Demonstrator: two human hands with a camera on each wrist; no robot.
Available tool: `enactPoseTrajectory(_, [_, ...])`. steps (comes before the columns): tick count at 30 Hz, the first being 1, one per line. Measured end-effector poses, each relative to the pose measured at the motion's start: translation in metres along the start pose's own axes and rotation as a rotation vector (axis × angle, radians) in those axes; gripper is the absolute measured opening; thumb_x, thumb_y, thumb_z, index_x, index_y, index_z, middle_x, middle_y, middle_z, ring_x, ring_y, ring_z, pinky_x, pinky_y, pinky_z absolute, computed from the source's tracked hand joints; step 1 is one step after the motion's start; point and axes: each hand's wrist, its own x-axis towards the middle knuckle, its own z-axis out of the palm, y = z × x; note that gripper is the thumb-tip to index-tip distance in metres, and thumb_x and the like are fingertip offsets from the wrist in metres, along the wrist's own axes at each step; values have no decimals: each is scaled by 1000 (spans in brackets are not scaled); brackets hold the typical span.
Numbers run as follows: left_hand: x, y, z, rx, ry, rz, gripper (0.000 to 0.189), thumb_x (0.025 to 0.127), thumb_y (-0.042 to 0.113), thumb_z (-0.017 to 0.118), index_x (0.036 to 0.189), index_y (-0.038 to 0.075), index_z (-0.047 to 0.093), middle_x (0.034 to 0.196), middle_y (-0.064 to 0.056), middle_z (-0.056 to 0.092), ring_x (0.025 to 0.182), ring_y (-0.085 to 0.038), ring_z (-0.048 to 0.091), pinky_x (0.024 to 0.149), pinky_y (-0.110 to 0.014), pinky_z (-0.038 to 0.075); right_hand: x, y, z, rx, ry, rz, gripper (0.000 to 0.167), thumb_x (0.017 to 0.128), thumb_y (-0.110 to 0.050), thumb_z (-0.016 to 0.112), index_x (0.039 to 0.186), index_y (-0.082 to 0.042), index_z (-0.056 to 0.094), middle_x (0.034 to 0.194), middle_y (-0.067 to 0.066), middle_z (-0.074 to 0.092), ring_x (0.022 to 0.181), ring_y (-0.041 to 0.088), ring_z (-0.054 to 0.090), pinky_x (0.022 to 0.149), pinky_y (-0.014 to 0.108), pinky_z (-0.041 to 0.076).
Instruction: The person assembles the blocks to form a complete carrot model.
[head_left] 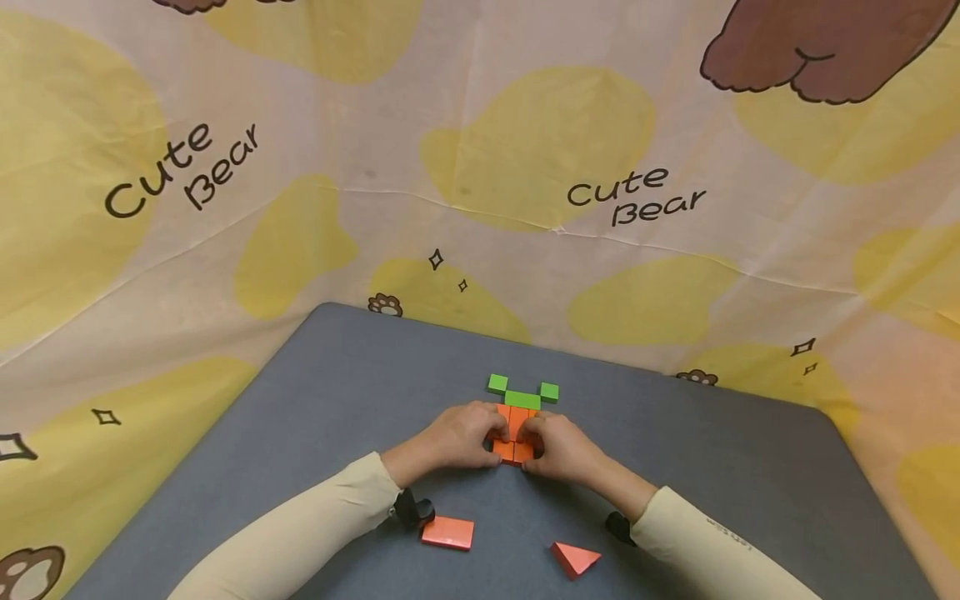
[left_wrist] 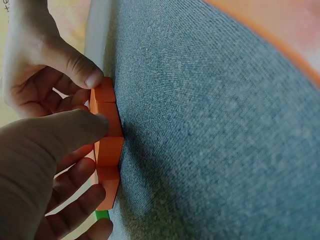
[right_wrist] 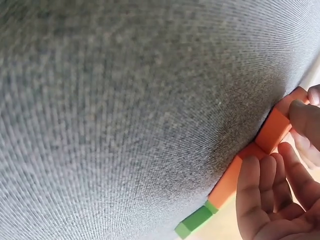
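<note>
Several orange blocks [head_left: 518, 423] lie side by side on the table, forming one flat figure. My left hand [head_left: 465, 435] holds their left side, its thumb at the near corner and its fingers curled along the edge. Opposite it, my right hand [head_left: 562, 448] holds the right side in the same way. In the left wrist view, both thumbs touch orange blocks [left_wrist: 110, 150] at the near edge. A green block [head_left: 522, 401] adjoins the far end, with a small green block [head_left: 497, 383] at its left corner and another green block [head_left: 550, 392] at its right. My fingers cover parts of the orange blocks.
Nearer to me lie a coral rectangular block [head_left: 447, 533], beside the left wrist strap, and a coral triangular block [head_left: 574, 559]. The grey-blue table [head_left: 360, 375] ends at a printed cloth [head_left: 510, 167] hanging behind and at the sides.
</note>
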Motion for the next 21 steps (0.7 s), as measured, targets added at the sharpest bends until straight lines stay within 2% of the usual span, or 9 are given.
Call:
enactPoseTrajectory(8, [-1, 0, -1, 11, 3, 3, 24, 76, 30, 78, 97, 22, 70, 93, 10, 61, 80, -6, 52, 68, -23, 46, 0, 2, -1, 3, -20, 9, 34, 70, -19, 84, 98, -8, 68, 86, -1, 59, 73, 10, 49, 65, 24, 44])
enactPoseTrajectory(13, [-5, -3, -4, -25, 44, 1, 19, 76, 29, 75, 93, 22, 70, 91, 9, 61, 78, -4, 52, 66, -21, 45, -2, 5, -7, 14, 5, 34, 33, 72, -20, 80, 101, -9, 68, 86, 1, 59, 70, 11, 48, 61, 24, 42])
enactPoseTrajectory(17, [-16, -3, -11, -54, 75, -4, 15, 79, 31, 73, 91, 22, 70, 89, 6, 62, 76, -4, 51, 64, -20, 44, -2, 10, -12, -11, 38, 100, 34, 74, -24, 79, 103, -10, 68, 91, 0, 61, 71, 10, 48, 63, 25, 45])
enactPoseTrajectory(21, [-33, 0, -16, -85, 58, 9, 17, 81, 34, 72, 93, 22, 71, 90, 5, 63, 79, -6, 54, 65, -21, 44, 0, 16, -14, -46, 44, 172, 39, 73, -26, 80, 106, -10, 68, 97, 2, 63, 80, 13, 55, 73, 32, 50])
